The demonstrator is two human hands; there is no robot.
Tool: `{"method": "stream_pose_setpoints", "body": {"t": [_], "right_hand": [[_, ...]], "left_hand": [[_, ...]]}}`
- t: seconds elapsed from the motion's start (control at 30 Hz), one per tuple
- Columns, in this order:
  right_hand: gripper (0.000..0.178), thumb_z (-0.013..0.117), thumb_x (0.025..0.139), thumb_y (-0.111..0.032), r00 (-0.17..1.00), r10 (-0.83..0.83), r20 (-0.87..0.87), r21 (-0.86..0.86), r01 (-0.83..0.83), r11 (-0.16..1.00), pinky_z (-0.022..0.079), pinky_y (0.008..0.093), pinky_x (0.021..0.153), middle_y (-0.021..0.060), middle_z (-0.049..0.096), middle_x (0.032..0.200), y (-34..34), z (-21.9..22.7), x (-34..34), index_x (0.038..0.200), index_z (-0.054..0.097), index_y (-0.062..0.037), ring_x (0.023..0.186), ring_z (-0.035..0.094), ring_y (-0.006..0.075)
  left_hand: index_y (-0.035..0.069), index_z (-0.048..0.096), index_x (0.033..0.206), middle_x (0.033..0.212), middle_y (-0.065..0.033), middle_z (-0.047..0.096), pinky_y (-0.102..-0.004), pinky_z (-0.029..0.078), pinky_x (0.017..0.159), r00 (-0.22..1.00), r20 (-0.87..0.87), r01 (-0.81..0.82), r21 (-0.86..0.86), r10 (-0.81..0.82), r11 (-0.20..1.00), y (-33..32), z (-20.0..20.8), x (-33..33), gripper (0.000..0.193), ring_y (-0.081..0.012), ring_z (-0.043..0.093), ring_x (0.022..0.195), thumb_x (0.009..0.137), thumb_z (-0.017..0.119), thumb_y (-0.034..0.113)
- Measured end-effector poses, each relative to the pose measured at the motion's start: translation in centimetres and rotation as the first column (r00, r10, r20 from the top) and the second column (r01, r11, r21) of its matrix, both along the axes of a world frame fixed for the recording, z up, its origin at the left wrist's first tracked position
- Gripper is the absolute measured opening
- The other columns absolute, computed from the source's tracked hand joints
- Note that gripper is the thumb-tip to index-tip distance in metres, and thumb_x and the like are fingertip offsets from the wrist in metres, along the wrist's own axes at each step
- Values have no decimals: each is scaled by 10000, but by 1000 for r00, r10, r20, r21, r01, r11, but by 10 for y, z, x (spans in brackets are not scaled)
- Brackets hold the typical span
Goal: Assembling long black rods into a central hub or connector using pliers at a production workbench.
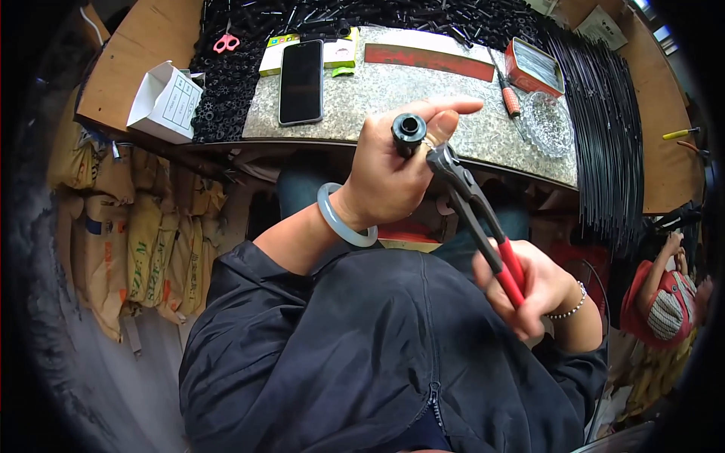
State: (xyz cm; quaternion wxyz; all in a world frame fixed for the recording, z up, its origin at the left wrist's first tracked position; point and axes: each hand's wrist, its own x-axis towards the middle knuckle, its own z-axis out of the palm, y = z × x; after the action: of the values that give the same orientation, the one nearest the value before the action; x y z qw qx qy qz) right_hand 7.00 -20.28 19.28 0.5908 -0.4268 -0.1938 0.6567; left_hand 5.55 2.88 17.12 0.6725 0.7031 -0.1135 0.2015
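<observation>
My left hand, with a pale bangle at the wrist, is closed around a black tubular part. Its round, hollow end points up, while the rest is hidden in the fist. In my right hand are pincers with red-sleeved handles, and a beaded bracelet circles that wrist. The dark jaws of the pincers meet at my left thumb, beside the tube. Whether anything small is caught between the jaws, I cannot tell. Both hands are above my lap, at the near edge of the speckled worktop.
On the worktop lie a phone, a red bar, an orange-handled screwdriver, a red tin and a glass dish. Black rods overhang at right. Pink scissors rest among black parts. Another person sits at right.
</observation>
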Motion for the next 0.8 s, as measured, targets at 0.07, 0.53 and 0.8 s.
{"method": "stream_pose_setpoints", "body": {"t": [0.07,0.53,0.8], "right_hand": [[553,807,684,-54,925,-91,369,-260,197,945,441,245,474,45,519,642,8,15,-7,1052,397,-14,505,546,135],[423,597,796,26,-427,-168,888,315,303,899,473,290,602,54,559,758,2,-8,-8,1193,451,15,637,574,173],[690,733,701,-14,35,-161,986,139,347,927,482,363,598,143,543,774,2,-6,-16,1276,354,16,663,581,254]], "left_hand": [[-25,637,1114,566,92,405,-197,247,456,1000,-23,12,-42,-13,999,2,-1,-4,328,9,333,506,972,487,230],[-32,615,1142,566,92,410,-185,250,463,999,55,-11,123,4,992,-1,-5,-5,328,16,341,523,982,455,206],[-29,608,1153,581,102,399,-187,241,477,999,33,12,119,-16,993,-4,-10,-5,321,11,322,532,976,472,202]]}}
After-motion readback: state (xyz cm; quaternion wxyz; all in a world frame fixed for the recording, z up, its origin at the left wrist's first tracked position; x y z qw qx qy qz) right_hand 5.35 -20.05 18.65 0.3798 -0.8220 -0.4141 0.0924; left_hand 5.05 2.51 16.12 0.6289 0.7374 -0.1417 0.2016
